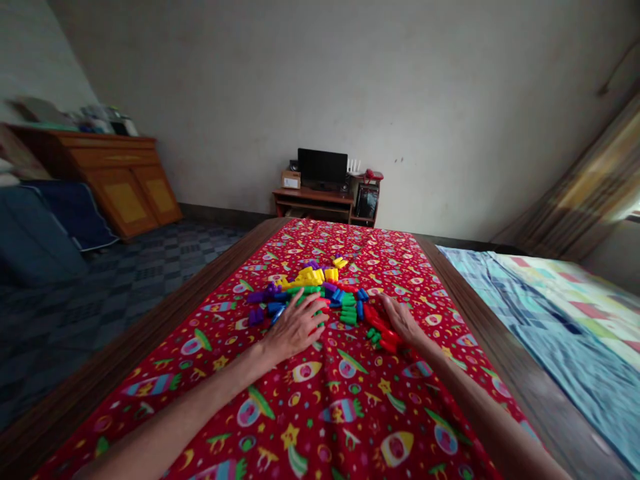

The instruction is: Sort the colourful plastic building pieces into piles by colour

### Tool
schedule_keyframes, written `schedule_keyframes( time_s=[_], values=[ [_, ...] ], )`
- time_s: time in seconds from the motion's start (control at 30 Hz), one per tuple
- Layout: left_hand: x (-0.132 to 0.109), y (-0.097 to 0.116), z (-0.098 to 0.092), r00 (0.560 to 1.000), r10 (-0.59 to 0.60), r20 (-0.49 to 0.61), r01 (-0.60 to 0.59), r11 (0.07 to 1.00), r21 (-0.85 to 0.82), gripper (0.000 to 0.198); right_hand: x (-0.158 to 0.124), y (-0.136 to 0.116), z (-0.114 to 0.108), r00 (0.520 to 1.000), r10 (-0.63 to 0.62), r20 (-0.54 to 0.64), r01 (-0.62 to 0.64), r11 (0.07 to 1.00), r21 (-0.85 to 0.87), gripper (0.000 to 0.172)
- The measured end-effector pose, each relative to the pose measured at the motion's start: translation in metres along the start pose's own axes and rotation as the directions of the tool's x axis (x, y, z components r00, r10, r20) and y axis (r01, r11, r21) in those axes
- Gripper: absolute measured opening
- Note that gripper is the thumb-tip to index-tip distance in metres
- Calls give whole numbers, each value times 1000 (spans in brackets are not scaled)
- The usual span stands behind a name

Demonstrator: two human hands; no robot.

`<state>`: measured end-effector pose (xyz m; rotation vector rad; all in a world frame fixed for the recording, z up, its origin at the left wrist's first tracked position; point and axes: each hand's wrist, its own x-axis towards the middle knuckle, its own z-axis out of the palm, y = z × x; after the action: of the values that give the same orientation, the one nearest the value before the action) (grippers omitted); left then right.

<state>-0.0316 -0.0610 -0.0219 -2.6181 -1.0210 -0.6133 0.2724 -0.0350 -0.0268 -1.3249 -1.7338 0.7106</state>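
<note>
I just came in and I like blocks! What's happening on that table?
Someone has both hands at a pile of colourful blocks on a red patterned cloth. The left hand is spread over some blocks; the right hand is beside the red blocks on the right. I can't tell if the right is gripping one.

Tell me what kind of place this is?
Probably a room at home: a flat black monitor on a brown wooden desk, an orange-brown wooden cabinet and a long tan fabric curtain suggest it.

Fingers point(314, 308) at coloured blocks point(349, 311), red cloth point(370, 247)
</note>
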Motion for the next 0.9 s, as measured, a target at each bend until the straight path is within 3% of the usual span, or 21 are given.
schedule_keyframes(
  time_s=[0.1, 0.23, 0.3, 0.4, 0.5, 0.57, 0.63, 0.77, 0.9],
  values=[
    [-11, -14, -3, 997, -74, -22, 74, 997, 35, 18, -12, -2, 26, 998, 27, 54, -33, 993, 114, 81],
    [-16, -24, -10, 975, -197, -103, 196, 980, -21, 25, 9, -37, 86, 993, 114, 23, -116, 984, 138, 79],
    [-17, -24, -16, 948, -269, -171, 254, 962, -104, 30, 23, -59, 115, 995, 96, 7, -96, 981, 167, 76],
    [-20, -13, -30, 924, -291, -248, 245, 948, -201, 34, 40, -86, 143, 994, 7, 107, -40, 950, 308, 77],
    [-26, 12, -42, 980, -80, -180, 46, 981, -188, 38, 59, -94, 143, 980, -66, 188, -16, 915, 402, 77],
    [-29, 30, -42, 993, 103, -65, -113, 977, -178, 40, 78, -87, 129, 989, -52, 139, -3, 930, 369, 79],
    [-28, 41, -35, 978, 209, 21, -202, 963, -178, 36, 101, -75, 110, 999, -19, 41, 9, 975, 224, 83],
    [-18, 31, -13, 986, 156, 62, -152, 986, -72, 20, 145, -53, 84, 1000, 7, -25, -10, 994, -112, 78],
    [-13, -5, -12, 1000, -11, 4, 11, 996, 84, 19, 166, -46, 95, 995, -42, 86, 56, 985, -165, 51]
  ],
)
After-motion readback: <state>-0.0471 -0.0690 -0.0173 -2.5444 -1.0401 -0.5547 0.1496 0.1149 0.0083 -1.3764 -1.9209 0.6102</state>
